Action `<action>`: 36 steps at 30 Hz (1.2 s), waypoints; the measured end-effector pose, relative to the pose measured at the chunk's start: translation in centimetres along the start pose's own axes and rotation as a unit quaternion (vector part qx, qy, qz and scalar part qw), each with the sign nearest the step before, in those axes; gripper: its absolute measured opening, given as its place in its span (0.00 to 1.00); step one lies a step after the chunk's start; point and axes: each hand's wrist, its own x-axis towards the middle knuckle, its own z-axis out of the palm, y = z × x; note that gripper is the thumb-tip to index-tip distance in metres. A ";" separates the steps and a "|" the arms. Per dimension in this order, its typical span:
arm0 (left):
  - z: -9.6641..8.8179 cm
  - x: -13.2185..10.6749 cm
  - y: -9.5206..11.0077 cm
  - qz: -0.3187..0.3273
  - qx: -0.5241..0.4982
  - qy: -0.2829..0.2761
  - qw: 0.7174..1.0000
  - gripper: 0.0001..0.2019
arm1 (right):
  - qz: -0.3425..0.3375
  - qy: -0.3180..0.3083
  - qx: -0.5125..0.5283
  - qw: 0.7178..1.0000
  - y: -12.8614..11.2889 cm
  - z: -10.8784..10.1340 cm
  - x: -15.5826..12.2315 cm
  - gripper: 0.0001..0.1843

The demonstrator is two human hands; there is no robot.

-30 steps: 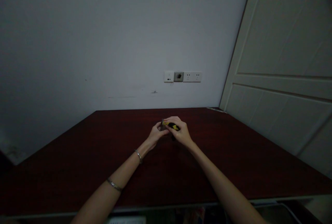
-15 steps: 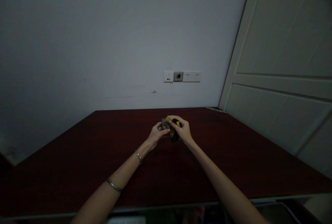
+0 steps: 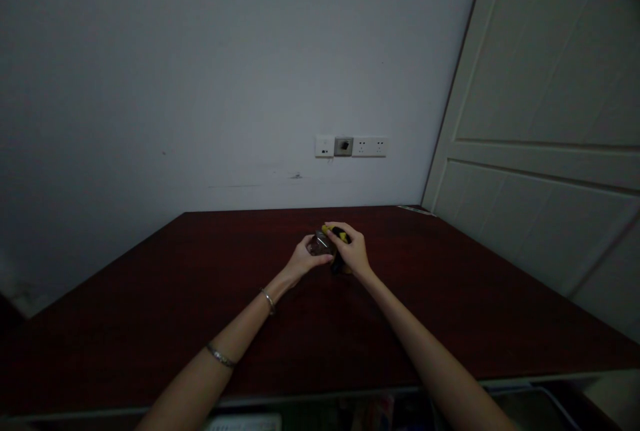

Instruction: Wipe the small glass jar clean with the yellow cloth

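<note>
Both my hands meet over the middle of a dark red table [image 3: 200, 298]. My right hand [image 3: 354, 252] is closed around a yellow and black tool [image 3: 339, 234], held with its tip pointing left. My left hand [image 3: 302, 260] is closed on a small shiny grey object [image 3: 317, 244] that touches the tool's tip. What the small object is I cannot make out in the dim light. Two bracelets sit on my left forearm.
A white wall stands behind the table with a row of sockets [image 3: 351, 146]. A pale panelled door [image 3: 545, 124] rises at the right. Below the table's front edge, some dim items [image 3: 380, 411] show.
My right hand has turned the yellow and black tool from lying flat to more upright. My left hand has shifted slightly right with the small grey object.
</note>
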 end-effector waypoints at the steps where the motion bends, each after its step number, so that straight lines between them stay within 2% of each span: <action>1: 0.0 0.1 -0.2 0.003 0.007 0.011 1.000 0.31 | -0.014 -0.006 -0.005 1.000 0.0 0.0 -0.1 0.09; 7: -0.5 0.9 -0.9 0.031 0.024 0.080 0.996 0.28 | -0.123 -0.101 -0.033 0.987 -0.9 0.0 -0.6 0.09; 10: -0.7 1.0 -0.7 0.030 0.043 0.095 0.994 0.29 | -0.137 -0.137 -0.046 0.980 -1.0 0.0 -0.7 0.09; 14: -0.7 0.8 -0.4 0.033 0.057 0.067 0.996 0.30 | -0.094 -0.098 -0.054 0.989 -0.4 0.0 -0.5 0.09; 19: -0.6 0.3 0.0 0.042 0.121 0.040 0.991 0.35 | -0.048 -0.046 -0.039 0.997 0.3 -0.1 -0.2 0.08; 22: -0.3 0.2 0.3 0.037 0.103 0.039 0.993 0.34 | -0.050 -0.056 -0.032 0.997 0.0 -0.2 -0.1 0.08; 29: -0.4 0.4 0.5 0.029 0.025 0.085 0.996 0.27 | -0.108 -0.120 -0.025 0.986 -1.2 -0.1 -0.6 0.09; 32: -0.5 0.3 0.6 0.027 0.024 0.078 0.996 0.28 | -0.092 -0.100 -0.025 0.990 -1.1 -0.1 -0.5 0.08; 36: -0.3 0.1 0.8 0.021 0.010 0.049 0.999 0.30 | -0.039 -0.050 -0.008 0.998 -0.8 -0.2 -0.1 0.09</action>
